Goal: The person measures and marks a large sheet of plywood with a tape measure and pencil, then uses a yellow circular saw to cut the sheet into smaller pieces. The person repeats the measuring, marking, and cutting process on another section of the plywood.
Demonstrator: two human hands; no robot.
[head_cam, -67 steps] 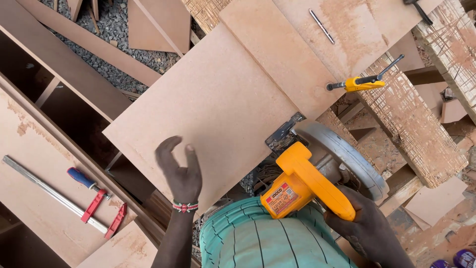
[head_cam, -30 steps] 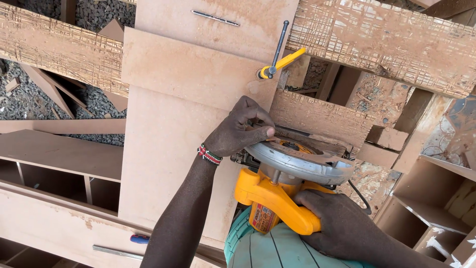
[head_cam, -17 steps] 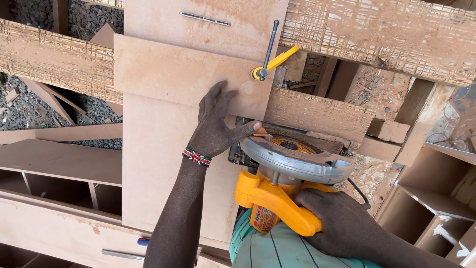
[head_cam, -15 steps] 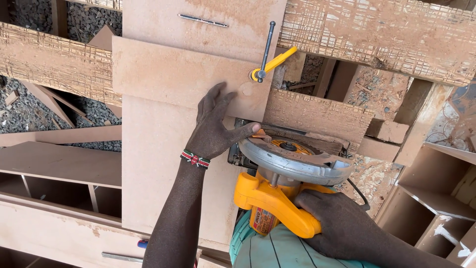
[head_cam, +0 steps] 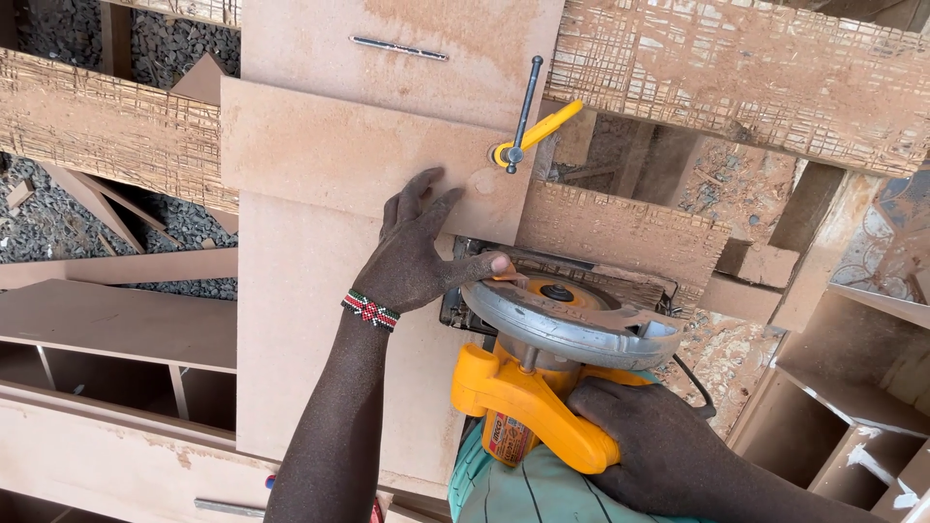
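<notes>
The right hand is wrapping its grip tight around the yellow handle of the saw, nearest the camera. The saw's long axis is running from that grip up and away, its round grey guard pointing toward the clamp. The left hand is lying just left of the guard, its grip holding nothing: fingers are spreading flat on the board and the thumb is touching the guard's rim. A beaded wristband is circling that wrist. The board is stretching lengthwise away from the hands. Beyond the left fingers, a crosspiece is lying across the board, and a yellow-handled clamp is standing at its right end.
</notes>
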